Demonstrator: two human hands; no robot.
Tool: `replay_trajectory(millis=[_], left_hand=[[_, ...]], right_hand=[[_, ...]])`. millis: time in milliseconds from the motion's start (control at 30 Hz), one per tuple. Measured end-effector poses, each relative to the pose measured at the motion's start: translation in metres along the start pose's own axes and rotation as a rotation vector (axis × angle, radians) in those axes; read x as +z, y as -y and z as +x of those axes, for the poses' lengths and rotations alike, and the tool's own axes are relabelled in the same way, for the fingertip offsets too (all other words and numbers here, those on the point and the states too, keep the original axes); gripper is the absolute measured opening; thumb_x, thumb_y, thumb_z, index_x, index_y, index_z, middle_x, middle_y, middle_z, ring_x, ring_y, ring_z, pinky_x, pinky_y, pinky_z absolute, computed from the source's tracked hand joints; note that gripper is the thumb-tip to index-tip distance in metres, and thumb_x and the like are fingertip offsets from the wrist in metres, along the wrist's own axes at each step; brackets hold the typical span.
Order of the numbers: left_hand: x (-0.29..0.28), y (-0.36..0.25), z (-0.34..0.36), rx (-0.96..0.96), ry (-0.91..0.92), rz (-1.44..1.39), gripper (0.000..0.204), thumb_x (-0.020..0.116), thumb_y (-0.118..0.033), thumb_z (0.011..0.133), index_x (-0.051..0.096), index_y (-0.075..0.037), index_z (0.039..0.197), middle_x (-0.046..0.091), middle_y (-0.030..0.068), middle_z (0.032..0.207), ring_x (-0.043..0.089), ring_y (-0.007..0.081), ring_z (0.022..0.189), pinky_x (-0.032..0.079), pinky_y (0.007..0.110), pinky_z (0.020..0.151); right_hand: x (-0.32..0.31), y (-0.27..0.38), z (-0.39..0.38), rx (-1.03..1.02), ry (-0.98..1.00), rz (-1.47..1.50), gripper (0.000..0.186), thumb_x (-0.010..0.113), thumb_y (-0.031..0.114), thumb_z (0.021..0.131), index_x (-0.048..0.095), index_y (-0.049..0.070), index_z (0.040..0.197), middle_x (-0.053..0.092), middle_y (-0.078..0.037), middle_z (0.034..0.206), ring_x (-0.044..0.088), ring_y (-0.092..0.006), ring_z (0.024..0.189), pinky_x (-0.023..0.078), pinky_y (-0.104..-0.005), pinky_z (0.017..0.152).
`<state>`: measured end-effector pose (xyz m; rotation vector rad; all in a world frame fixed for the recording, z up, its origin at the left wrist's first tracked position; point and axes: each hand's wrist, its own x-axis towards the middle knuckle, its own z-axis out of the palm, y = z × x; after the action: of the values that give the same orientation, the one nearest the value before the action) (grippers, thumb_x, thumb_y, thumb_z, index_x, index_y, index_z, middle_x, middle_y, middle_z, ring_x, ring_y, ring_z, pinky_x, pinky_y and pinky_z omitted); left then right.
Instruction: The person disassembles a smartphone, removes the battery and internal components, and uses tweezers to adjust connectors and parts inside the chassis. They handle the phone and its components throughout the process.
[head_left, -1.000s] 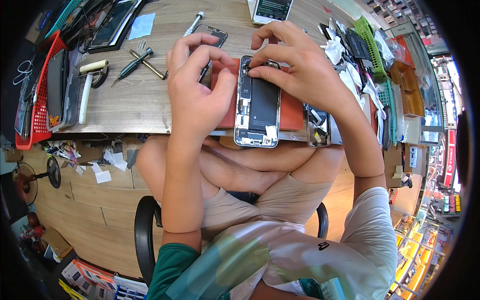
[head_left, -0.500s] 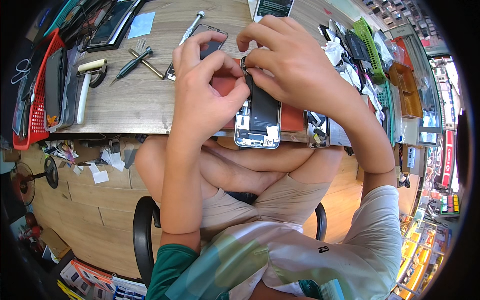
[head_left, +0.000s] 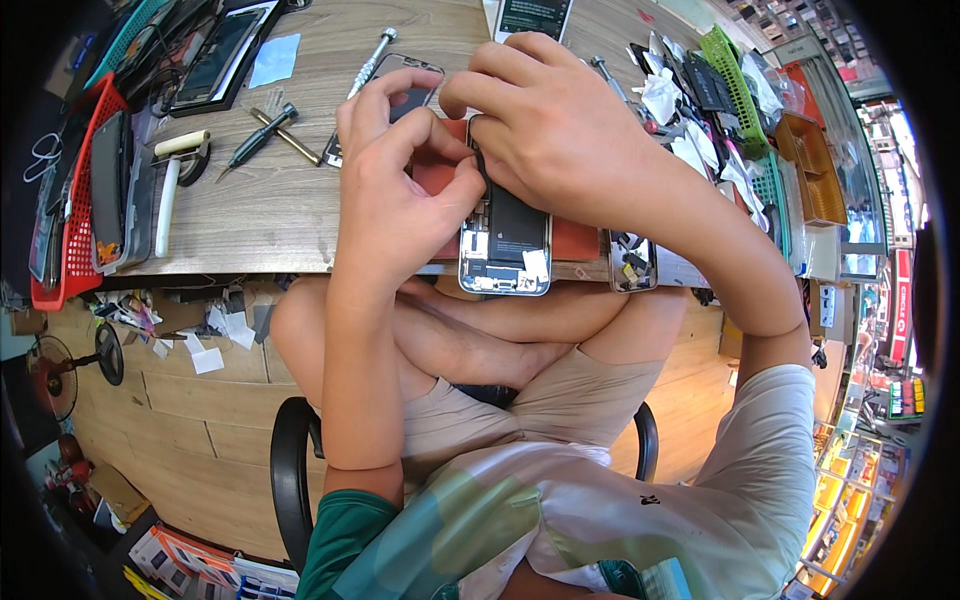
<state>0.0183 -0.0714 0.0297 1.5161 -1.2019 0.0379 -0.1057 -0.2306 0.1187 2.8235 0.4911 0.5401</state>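
Observation:
An opened smartphone lies at the desk's front edge on a reddish-brown mat. Its dark battery and inner parts show. My left hand is at the phone's upper left edge, thumb and index finger pinched together; anything between them is too small to make out. Over the upper end of the phone, my right hand is bent with its fingers curled inward, hiding that end. Its fingertips are close to my left pinch, and what they hold is hidden. A detached phone screen lies behind my left hand.
Beside the phone sits a small tray of parts. Screwdrivers and a white-handled tool lie to the left, near a red basket. A green basket and piled parts line the right; a lit-screen device stands behind.
My right hand has shifted left and its fingers have curled in closer to my left pinch, over the phone's upper end. The whole view has shifted slightly.

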Motion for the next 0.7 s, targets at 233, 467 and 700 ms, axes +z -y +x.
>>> replay_trajectory(millis=[233, 467, 700], left_hand=[[0.0, 0.0, 0.0, -0.01, 0.003, -0.021, 0.015, 0.085, -0.007, 0.074, 0.074, -0.004, 0.083, 0.067, 0.0165, 0.144, 0.054, 0.0403, 0.135, 0.046, 0.051, 0.117], [0.001, 0.0, 0.0, -0.023, -0.002, -0.028, 0.015, 0.086, -0.007, 0.074, 0.074, -0.005, 0.083, 0.066, 0.0163, 0.144, 0.054, 0.04, 0.136, 0.046, 0.052, 0.118], [0.0, -0.001, 0.0, -0.032, 0.0, -0.035, 0.015, 0.086, -0.007, 0.074, 0.074, -0.004, 0.082, 0.066, 0.0163, 0.145, 0.053, 0.04, 0.136, 0.046, 0.052, 0.118]], right_hand=[[0.005, 0.0, -0.006, 0.051, -0.042, 0.104, 0.014, 0.078, 0.016, 0.078, 0.075, 0.004, 0.084, 0.072, -0.004, 0.116, 0.065, -0.0259, 0.113, 0.053, -0.0435, 0.1], [0.011, -0.003, -0.005, 0.042, -0.124, 0.1, 0.013, 0.078, 0.018, 0.081, 0.079, 0.005, 0.082, 0.075, -0.003, 0.116, 0.065, -0.0232, 0.114, 0.052, -0.0415, 0.097], [0.006, -0.005, -0.015, 0.135, -0.126, 0.199, 0.011, 0.08, 0.014, 0.083, 0.078, 0.005, 0.089, 0.073, -0.005, 0.124, 0.066, -0.0279, 0.116, 0.053, -0.0453, 0.1]])
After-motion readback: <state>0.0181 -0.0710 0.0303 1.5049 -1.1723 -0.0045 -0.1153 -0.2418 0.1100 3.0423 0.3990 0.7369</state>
